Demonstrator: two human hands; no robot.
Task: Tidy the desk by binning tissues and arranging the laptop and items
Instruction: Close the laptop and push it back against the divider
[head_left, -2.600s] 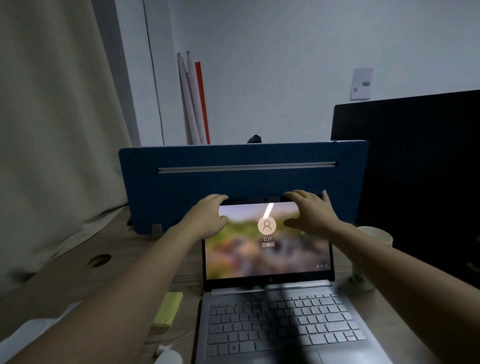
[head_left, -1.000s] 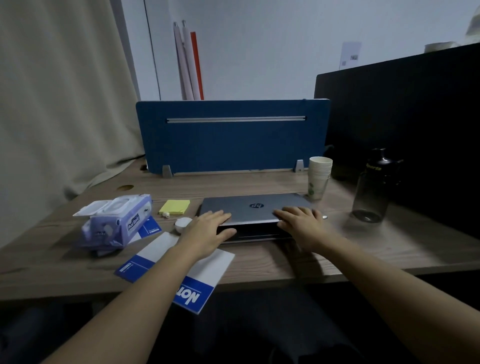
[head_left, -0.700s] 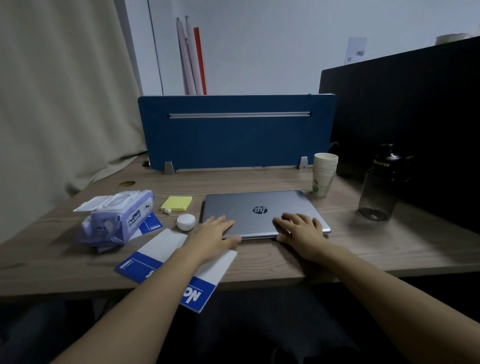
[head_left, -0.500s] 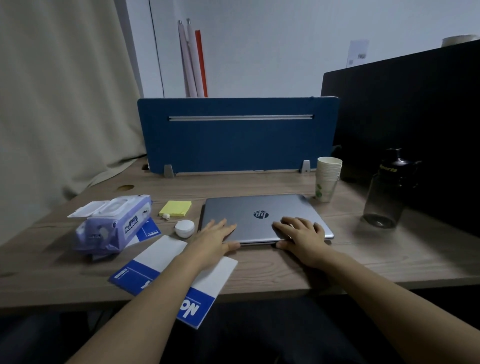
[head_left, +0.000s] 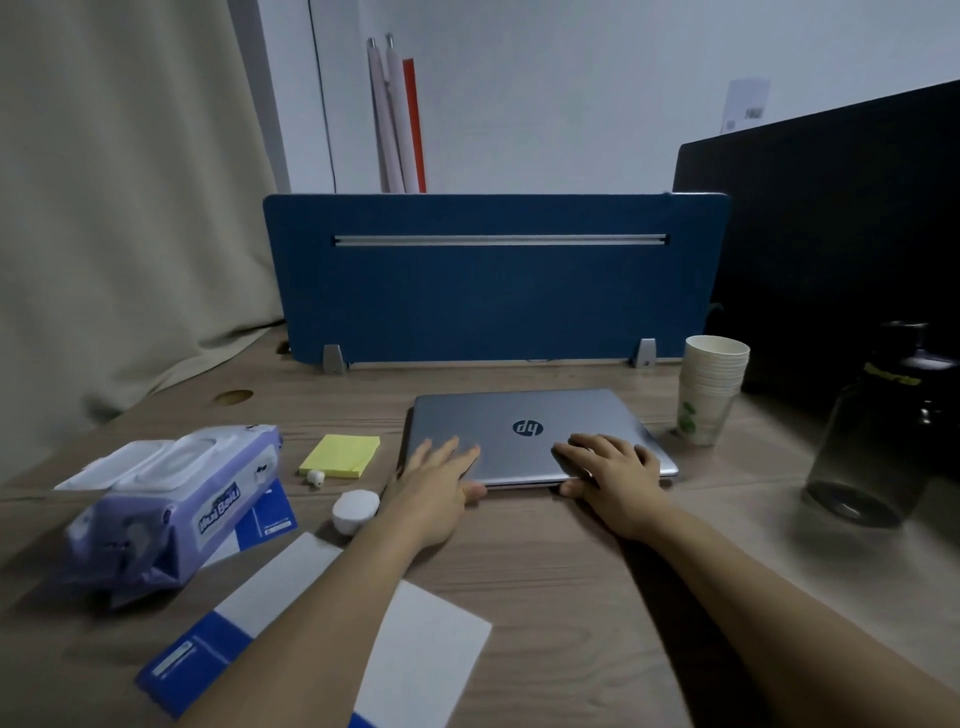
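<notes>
Wooden desk (head_left: 545, 561): both hands' straight fingers (head_left: 452, 449) rest on shut laptop (head_left: 524, 426); stacked cups (head_left: 709, 389) beside.

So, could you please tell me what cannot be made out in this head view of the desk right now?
- Blue-and-white booklet: its print is covered by the left forearm and cut off by the bottom edge.
- Dark bottle: its contents are lost in dim light against the black panel.
- Wet-wipes pack: its label is too blurred to read.
- Any bin or loose tissues: none in frame.
- Laptop: its front edge is partly covered by the left hand and right hand.
</notes>
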